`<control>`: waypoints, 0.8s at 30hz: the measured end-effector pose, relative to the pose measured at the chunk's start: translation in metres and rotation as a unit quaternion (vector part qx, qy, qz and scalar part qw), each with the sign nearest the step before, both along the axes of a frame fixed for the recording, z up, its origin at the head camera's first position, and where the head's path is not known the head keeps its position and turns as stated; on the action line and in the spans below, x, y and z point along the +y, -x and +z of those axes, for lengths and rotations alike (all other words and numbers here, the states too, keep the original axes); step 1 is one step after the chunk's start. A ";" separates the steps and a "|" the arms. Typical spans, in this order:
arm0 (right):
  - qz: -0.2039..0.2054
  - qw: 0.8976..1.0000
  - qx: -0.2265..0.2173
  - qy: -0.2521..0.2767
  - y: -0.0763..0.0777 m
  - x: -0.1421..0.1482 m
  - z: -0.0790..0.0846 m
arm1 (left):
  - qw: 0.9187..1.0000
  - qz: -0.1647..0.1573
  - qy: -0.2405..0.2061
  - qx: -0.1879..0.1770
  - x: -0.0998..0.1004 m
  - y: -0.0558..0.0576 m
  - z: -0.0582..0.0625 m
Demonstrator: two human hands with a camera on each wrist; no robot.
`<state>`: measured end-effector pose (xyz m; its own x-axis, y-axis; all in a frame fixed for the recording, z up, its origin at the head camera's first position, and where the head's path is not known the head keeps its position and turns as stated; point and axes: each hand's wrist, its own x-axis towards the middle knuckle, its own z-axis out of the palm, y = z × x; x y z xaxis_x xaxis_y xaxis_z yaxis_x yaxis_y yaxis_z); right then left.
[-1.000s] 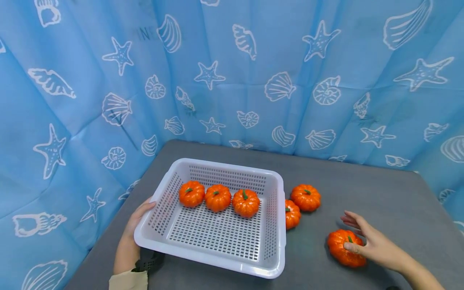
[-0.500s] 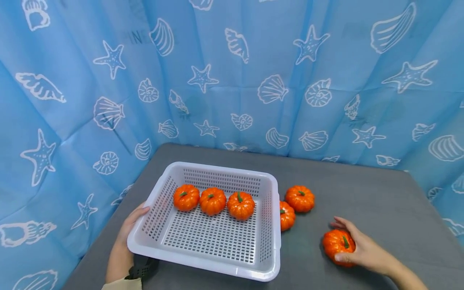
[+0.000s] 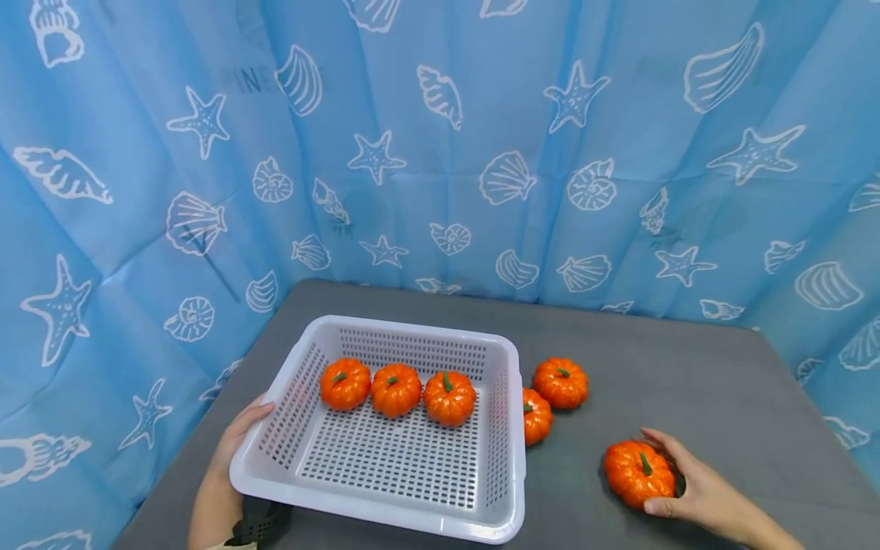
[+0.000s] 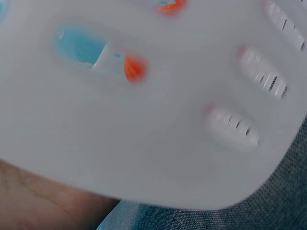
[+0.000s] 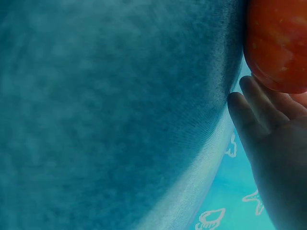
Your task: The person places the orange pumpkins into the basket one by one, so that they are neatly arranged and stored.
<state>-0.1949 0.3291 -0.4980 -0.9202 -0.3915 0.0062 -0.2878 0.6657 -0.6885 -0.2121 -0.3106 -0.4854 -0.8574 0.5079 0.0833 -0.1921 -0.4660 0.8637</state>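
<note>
A white perforated basket (image 3: 374, 516) stands at the left on the grey table, three orange pumpkins with green stems in a row inside it, the middle one (image 3: 396, 390) included. My left hand (image 3: 227, 458) holds its left side, fingertips at the rim; the left wrist view shows the palm (image 4: 43, 196) against the slotted wall. At the right, my right hand (image 3: 701, 489) has thumb and fingers round another pumpkin (image 3: 638, 473), the thumb at its near side. In the right wrist view, fingertips reach along that pumpkin (image 5: 280, 52).
Two more pumpkins sit just right of the basket: one (image 3: 561, 383) farther back, the other (image 3: 535, 416) partly behind the basket's right rim. A blue curtain (image 3: 440, 153) with white shells and starfish hangs behind and left of the table (image 3: 674, 367).
My right hand has come down from above the right pumpkin to its right side, with the pumpkin turned slightly. The whole head view has shifted; the left hand stays on the basket.
</note>
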 end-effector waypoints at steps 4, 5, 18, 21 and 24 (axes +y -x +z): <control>0.011 1.000 -0.025 -0.002 0.000 0.001 -0.001 | 1.000 -0.005 -0.005 -0.019 -0.003 -0.005 0.000; 0.014 0.999 -0.033 -0.001 0.000 0.002 -0.001 | 1.000 -0.005 -0.004 -0.022 -0.003 -0.005 0.000; 0.019 1.000 0.019 -0.001 -0.003 -0.003 -0.009 | 0.999 0.000 0.013 -0.038 -0.004 -0.004 0.001; 0.021 0.999 0.043 0.004 -0.004 -0.004 -0.010 | 0.999 0.001 0.016 -0.033 -0.003 -0.004 0.000; 0.017 0.999 0.042 0.002 -0.003 -0.005 -0.008 | 1.000 -0.003 0.011 -0.026 -0.003 -0.002 0.000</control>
<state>-0.1915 0.3237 -0.5064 -0.9026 -0.4223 0.0838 -0.3668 0.6523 -0.6633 -0.2096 -0.3134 -0.4856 -0.8573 0.5141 0.0283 -0.2392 -0.4464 0.8622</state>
